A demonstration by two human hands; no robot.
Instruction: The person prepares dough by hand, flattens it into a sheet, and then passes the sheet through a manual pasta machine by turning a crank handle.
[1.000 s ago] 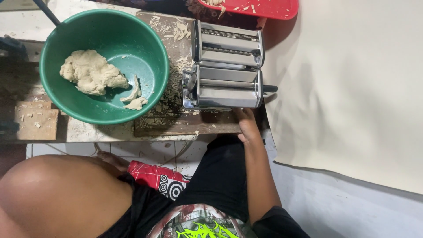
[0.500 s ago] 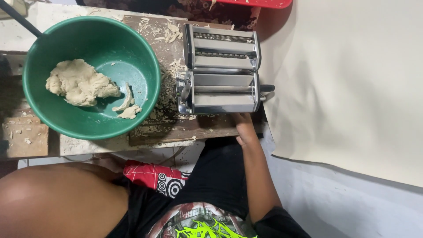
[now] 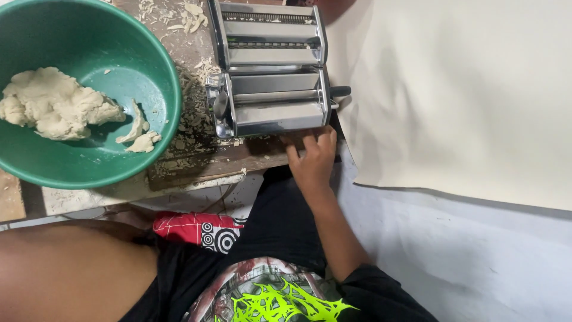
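My right hand (image 3: 313,160) rests on the front edge of the wooden table (image 3: 196,164), fingers spread on the wood just below a shiny metal pasta machine (image 3: 271,71). It holds nothing. The machine's small black stub (image 3: 341,91) sticks out on its right side, above my fingers. To the left stands a green bowl (image 3: 158,77) holding a lump of pale dough (image 3: 53,104) and two small dough scraps (image 3: 138,132). My left hand is out of sight.
Dried dough crumbs (image 3: 187,122) litter the table between bowl and machine. A cream sheet (image 3: 459,95) hangs or lies to the right over a pale surface. My bare thigh (image 3: 71,271), black shorts and a red patterned cloth (image 3: 196,229) fill the bottom.
The view has dropped and closed in, so bowl and machine sit higher and larger; the red tray is gone from sight. My right hand stays at the table edge under the machine.
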